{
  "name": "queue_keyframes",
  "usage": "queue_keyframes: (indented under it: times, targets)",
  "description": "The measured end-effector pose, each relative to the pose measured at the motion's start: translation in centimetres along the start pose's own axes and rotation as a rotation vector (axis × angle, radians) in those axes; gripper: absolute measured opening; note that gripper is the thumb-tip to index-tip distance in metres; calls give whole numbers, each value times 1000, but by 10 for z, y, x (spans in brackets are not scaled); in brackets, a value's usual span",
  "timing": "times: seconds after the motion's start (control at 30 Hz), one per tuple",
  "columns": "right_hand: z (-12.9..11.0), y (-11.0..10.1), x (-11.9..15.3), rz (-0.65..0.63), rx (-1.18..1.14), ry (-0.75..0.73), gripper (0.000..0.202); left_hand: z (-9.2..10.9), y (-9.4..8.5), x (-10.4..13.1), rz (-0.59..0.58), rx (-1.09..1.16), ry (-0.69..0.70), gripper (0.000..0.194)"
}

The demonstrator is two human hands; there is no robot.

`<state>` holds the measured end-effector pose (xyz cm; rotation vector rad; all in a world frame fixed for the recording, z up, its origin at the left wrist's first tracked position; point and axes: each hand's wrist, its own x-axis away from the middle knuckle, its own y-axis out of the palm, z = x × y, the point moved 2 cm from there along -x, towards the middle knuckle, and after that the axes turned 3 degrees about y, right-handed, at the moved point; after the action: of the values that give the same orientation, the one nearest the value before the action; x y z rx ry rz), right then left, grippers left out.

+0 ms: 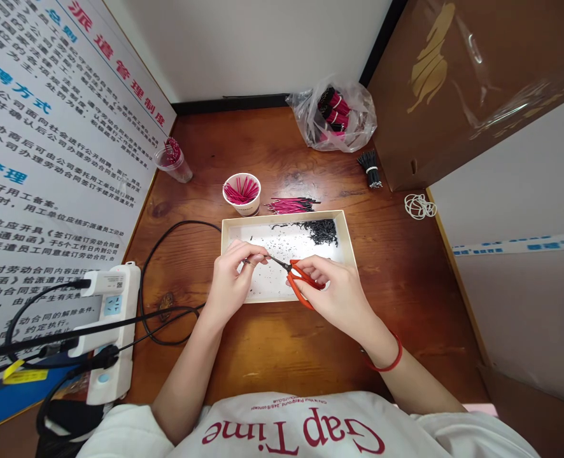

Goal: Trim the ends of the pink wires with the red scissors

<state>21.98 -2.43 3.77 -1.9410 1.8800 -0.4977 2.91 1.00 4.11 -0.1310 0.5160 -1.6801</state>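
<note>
My left hand (232, 273) is closed in a pinch on a thin dark wire (247, 261), most of which the fingers hide. My right hand (342, 289) grips small scissors (295, 286) with orange handles. Their dark pointed blades reach left to my left fingertips; whether they touch the wire I cannot tell. Both hands are over a shallow white box (349, 245) with cream walls. In its far right corner lies a heap of short black pieces (324, 231), and tiny bits are scattered over its floor.
Behind the box lie pink and black wires (291, 205) and a paper cup (242, 205) of pink wires. Farther back are a clear cup (179, 168), a plastic bag (305, 124) of bundles, a black bundle (370, 170) and white bands (420, 207). A power strip (124, 318) with cables stands left.
</note>
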Motion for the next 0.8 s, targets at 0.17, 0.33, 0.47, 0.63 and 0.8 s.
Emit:
queue_keyframes:
  times: [0.17,0.33,0.47,0.63,0.8]
  targets:
    - [-1,-1,-1,1,-24,10,2,0,0,-1,0,5,-17,21]
    - [-2,-3,-2,30,-16,21,3,-3,0,1,25,34,-65,17]
    - [-7,-9,-7,61,73,-16,7,-8,1,3,83,86,-140,14]
    - [-9,-14,-12,65,141,-3,12,-7,0,3,201,204,-195,13]
    - [-16,-12,-12,30,8,49,12,14,-2,4,253,487,-310,29]
